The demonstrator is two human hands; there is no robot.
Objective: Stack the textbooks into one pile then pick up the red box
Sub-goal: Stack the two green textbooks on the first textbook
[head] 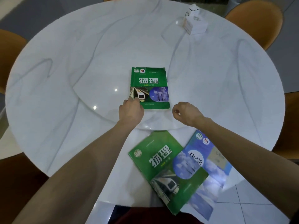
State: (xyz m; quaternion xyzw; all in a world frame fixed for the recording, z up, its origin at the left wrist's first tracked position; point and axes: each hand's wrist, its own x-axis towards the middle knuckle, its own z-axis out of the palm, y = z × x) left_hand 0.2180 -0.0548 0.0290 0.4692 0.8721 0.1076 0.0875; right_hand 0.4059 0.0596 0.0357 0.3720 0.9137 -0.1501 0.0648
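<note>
A green textbook (149, 85) lies flat on the raised centre disc of the round white marble table (64, 70). My left hand (131, 109) pinches its near left corner, lifting the page edges a little. Just right of that book's near edge, my right hand (186, 112) hovers with fingers loosely curled and nothing in it. Close to me, a second green textbook (163, 164) lies tilted on top of a blue textbook (212, 160); both overhang the table's near edge. No red box is in view.
A white carton (195, 21) stands at the far right of the table. Orange chairs (257, 20) ring the table at the back right, left and right. Dark red cloth (145, 215) shows at the bottom edge.
</note>
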